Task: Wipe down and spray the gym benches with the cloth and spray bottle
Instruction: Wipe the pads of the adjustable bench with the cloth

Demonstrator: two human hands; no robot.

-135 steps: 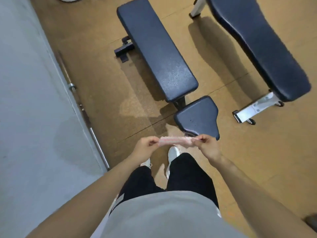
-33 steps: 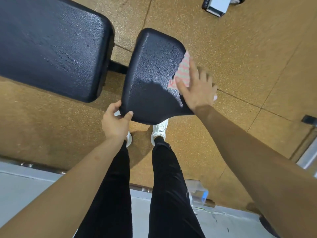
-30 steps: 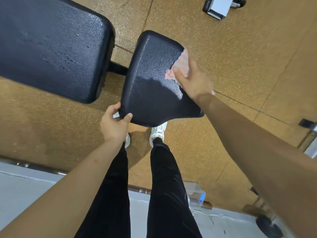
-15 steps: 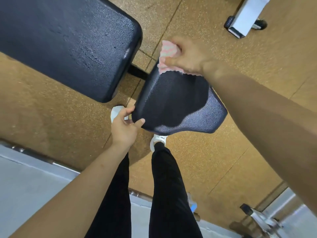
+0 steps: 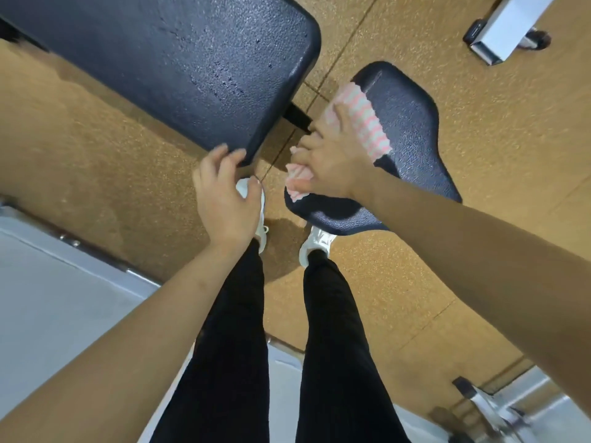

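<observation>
Flooring (image 5: pixel 96 139), speckled tan, beneath dark pebbled bench (image 5: pixel 179 59) and seat pad (image 5: pixel 412 123).

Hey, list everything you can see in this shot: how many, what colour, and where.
long dark blue textured bench pad: one, dark blue, upper left.
small dark blue seat pad: one, dark blue, right of centre.
pink and white striped cloth: one, pink and white, along the seat pad's left edge.
white metal bench foot: one, white, top right.
tan speckled floor: one, tan, under everything.
grey surface with metal edge strip: one, grey, lower left.
blurred metal frame: one, silvery, bottom right.
white sneakers: two, white, on the floor below the pads.
black trouser legs: two, black, bottom centre.
left hand: one, fingertips at the long pad's corner.
right hand: one, pressing the cloth flat.
</observation>
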